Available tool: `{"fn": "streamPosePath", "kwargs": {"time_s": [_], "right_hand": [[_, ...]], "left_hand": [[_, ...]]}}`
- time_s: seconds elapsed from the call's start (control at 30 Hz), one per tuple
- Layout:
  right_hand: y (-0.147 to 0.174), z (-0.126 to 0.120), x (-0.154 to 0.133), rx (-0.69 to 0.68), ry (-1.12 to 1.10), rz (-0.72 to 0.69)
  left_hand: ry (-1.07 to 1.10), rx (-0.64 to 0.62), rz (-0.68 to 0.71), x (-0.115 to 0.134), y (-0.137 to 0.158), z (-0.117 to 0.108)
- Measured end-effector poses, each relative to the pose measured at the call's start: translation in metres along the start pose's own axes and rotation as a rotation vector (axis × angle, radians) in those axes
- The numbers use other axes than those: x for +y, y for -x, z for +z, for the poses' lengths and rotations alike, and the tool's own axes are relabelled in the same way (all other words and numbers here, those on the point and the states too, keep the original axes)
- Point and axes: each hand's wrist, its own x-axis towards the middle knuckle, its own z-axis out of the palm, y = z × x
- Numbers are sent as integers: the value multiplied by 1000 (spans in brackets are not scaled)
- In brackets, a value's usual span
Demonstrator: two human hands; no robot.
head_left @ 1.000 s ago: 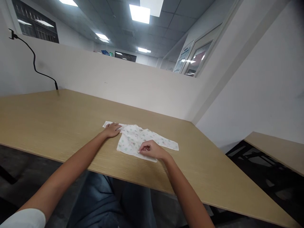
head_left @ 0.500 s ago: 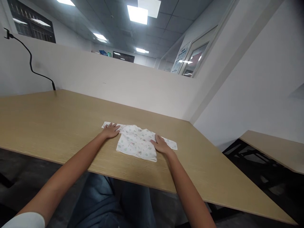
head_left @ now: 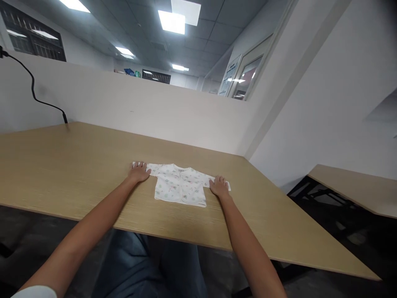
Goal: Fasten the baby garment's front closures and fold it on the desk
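A small white baby shirt (head_left: 180, 185) with a scattered coloured print lies spread on the wooden table (head_left: 102, 165), its neckline facing away from me and both sleeves stretched out sideways. My left hand (head_left: 139, 172) rests flat with fingers out on the end of the left sleeve, covering part of the cuff. On the other side my right hand (head_left: 220, 186) lies palm down on the right sleeve near its cuff, fingers extended. The body of the shirt looks flat, with a front seam down the middle and the hem towards me.
A white partition (head_left: 155, 116) rises behind the table's far edge. At the back left a black flexible gooseneck holder (head_left: 34, 89) stands up from the table. Another table (head_left: 356, 186) is off to the right, beside a white wall (head_left: 335, 103).
My right hand has slid outward from the shirt's side onto the right sleeve. My left hand has shifted slightly outward along the left sleeve. The shirt lies straighter and flatter.
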Motion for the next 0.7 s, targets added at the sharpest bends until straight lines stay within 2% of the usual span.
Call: {"fn": "streamPosePath", "kwargs": {"time_s": [0.1,0.2,0.3,0.37,0.47,0.6,0.7], "right_hand": [[5,4,-12,78,-24,-136],[11,9,-32,79,-114,-282],[16,11,-47,3,-211,-414],[18,10,-50,-59,-240,-449],[16,8,-41,-113,-219,-413],[9,2,-14,-152,-187,-226],[5,-2,8,-126,-199,-121]], "left_hand": [[2,69,17,7,5,-2],[18,122,77,16,11,-4],[49,87,195,22,14,-4],[61,24,272,23,14,-3],[56,-48,311,21,12,-2],[55,-85,277,15,10,-4],[49,-92,210,8,7,-6]]}}
